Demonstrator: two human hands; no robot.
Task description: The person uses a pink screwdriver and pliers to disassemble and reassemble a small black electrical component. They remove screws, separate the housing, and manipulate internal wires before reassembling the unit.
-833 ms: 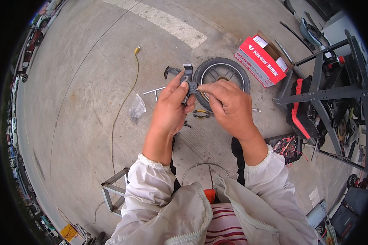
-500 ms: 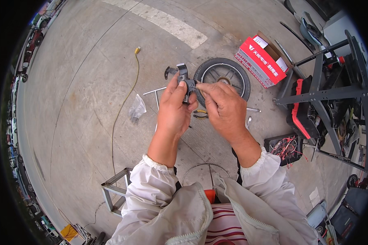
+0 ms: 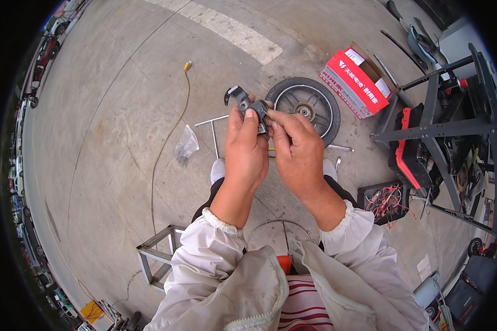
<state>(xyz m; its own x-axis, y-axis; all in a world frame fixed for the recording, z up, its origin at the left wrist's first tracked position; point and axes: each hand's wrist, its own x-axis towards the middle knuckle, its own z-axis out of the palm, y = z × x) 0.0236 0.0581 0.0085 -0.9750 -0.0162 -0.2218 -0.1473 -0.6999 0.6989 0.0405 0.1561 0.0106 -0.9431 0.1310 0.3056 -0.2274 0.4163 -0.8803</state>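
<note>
A dark metal bracket-like part (image 3: 259, 110) with a curved arm is gripped in my left hand (image 3: 247, 149), thumb resting across it. My right hand (image 3: 299, 157) has its fingers pinched against the part's right side, on what looks like a thin metal piece too small to make out clearly. Beneath them on the concrete lies a black spoked wheel (image 3: 332, 110) with a tyre. A T-shaped metal tool (image 3: 215, 140) is left of my hands, along with a clear plastic bag (image 3: 186, 144); yellow-handled pliers are mostly hidden under my hands.
A red and white box (image 3: 354, 83) stands behind the wheel. On the right are a dark metal frame (image 3: 433, 131), a black-and-red case (image 3: 407, 149) and a bin of tangled wires (image 3: 384, 201). A yellow-plugged cable (image 3: 180, 116) runs down the left, near a metal stool frame (image 3: 149, 251).
My hands have drawn closer together, the left moving right and the right moving left. The part has tilted, and my feet now show beside my forearms.
</note>
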